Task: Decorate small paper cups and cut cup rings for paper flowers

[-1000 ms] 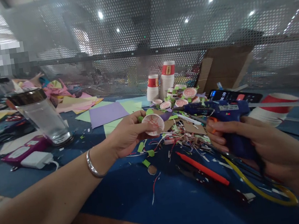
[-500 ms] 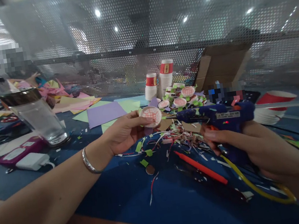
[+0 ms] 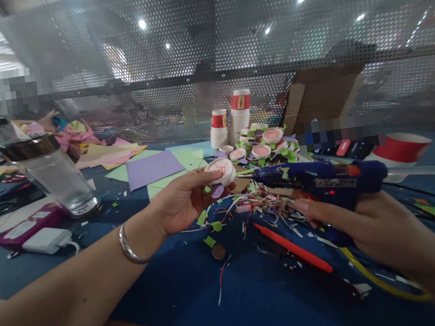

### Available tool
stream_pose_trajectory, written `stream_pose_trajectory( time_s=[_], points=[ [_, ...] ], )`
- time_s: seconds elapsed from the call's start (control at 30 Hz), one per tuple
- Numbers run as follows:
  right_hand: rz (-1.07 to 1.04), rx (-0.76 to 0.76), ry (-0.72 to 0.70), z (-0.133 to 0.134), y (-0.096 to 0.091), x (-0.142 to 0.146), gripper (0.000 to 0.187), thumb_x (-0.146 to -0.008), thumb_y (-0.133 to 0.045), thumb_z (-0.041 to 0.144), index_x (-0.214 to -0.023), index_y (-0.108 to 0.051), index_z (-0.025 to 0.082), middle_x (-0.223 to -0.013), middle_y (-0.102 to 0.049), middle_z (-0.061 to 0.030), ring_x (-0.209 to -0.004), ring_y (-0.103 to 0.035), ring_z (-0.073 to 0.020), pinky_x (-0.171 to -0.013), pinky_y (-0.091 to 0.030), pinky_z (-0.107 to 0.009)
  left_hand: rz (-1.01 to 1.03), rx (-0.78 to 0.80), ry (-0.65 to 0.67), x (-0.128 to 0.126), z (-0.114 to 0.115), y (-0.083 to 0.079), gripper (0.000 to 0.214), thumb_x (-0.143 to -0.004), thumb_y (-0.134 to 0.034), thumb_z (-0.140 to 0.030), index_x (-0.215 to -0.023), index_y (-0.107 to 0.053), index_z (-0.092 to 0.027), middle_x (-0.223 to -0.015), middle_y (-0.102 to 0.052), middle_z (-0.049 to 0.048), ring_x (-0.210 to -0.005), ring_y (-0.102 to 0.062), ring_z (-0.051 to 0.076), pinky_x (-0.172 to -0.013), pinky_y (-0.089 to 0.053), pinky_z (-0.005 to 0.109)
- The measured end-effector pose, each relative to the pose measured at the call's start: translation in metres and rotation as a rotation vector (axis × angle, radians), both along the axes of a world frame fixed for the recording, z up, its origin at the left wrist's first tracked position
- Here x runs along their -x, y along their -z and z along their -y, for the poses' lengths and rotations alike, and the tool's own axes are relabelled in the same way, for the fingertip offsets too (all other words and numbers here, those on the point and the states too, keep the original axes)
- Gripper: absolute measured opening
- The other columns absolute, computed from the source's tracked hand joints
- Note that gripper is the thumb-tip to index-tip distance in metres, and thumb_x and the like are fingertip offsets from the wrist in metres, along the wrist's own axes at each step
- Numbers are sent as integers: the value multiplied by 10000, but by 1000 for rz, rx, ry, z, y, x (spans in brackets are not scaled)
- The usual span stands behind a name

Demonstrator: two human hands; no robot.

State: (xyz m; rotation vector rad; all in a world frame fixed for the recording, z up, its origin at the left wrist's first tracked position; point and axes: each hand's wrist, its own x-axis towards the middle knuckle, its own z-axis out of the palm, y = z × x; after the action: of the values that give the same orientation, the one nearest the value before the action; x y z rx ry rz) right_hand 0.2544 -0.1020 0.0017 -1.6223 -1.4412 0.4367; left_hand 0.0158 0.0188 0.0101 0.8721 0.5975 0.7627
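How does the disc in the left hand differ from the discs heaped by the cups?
The held disc is pinched up off the table in the left hand, tilted; the heaped discs lie on the table. The held disc is alone; the heaped discs crowd together with green bits between. Both are white rounds with red print.

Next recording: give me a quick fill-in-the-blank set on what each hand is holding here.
The right hand grips a glue gun whose body is coloured ____. The left hand pinches a small round disc with ____ markings. A silver bracelet circles the ____ wrist.
Missing words: blue; red; left.
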Motion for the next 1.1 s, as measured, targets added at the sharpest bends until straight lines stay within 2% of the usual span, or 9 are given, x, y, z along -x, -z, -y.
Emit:
stream_pose_trajectory(
  time_s=[0.13, 0.23, 0.33, 0.53, 0.57, 0.73, 1.03, 1.1],
  points=[
    [-36, 17, -51, 2, -7, 11, 309, -662, -711, 593, -561, -712, 302, -607, -673, -41, -618, -584, -252, -643, -540, -410, 31, 8, 20, 1, 1, 0, 156, -872, -670, -64, -1015, -731, -75, -918, -771, 96, -781, -766, 153, -631, -597, 144],
    [-56, 9, -85, 1, -7, 11, 239, -674, -720, 549, -692, -777, 318, -735, -750, -44, -724, -660, -300, -725, -572, -456, 38, 20, 22, 1, 3, -1, 152, -872, -663, -53, -1007, -729, -70, -923, -769, 100, -758, -762, 149, -634, -598, 153],
    [-7, -16, -103, -1, -1, 5, 229, -727, -703, 539, -705, -780, 325, -763, -759, -44, -764, -677, -313, -780, -569, -484, 33, 31, 15, 0, 4, -1, 194, -874, -642, -37, -1042, -726, -84, -958, -772, 91, -757, -760, 141, -659, -604, 170],
    [126, -67, 8, 0, 8, -4, 188, -701, -769, 507, -783, -819, 346, -844, -769, -47, -868, -660, -332, -886, -526, -509, 35, 23, 43, -1, 2, 3, 211, -878, -644, -51, -1063, -727, -106, -973, -774, 64, -775, -751, 119, -707, -590, 167],
    [130, -70, 1, 0, 8, -3, 195, -715, -748, 516, -772, -817, 343, -836, -770, -48, -849, -659, -327, -879, -525, -509, 36, 23, 45, -1, 2, 4, 208, -879, -641, -50, -1059, -729, -107, -966, -774, 60, -780, -752, 119, -712, -590, 167],
    [150, -68, -85, 1, 4, 3, 287, -778, -655, 536, -622, -740, 311, -637, -711, -36, -634, -622, -273, -651, -532, -441, 54, -4, 65, -1, 2, 6, 176, -883, -649, -67, -1030, -737, -109, -924, -771, 51, -770, -749, 118, -729, -589, 174],
    [226, -77, -95, 1, 8, 0, 339, -860, -614, 547, -651, -719, 302, -645, -709, -32, -620, -627, -256, -611, -538, -414, 49, -20, 76, -1, 1, 7, 172, -893, -650, -96, -1053, -712, -105, -957, -769, 72, -823, -758, 145, -759, -591, 197],
    [247, -88, -97, 1, 8, 1, 351, -850, -611, 544, -622, -705, 293, -599, -686, -26, -568, -612, -241, -556, -537, -391, 52, -24, 80, 0, 1, 7, 172, -896, -644, -91, -1056, -706, -98, -959, -768, 78, -823, -761, 146, -744, -595, 186]
  ],
)
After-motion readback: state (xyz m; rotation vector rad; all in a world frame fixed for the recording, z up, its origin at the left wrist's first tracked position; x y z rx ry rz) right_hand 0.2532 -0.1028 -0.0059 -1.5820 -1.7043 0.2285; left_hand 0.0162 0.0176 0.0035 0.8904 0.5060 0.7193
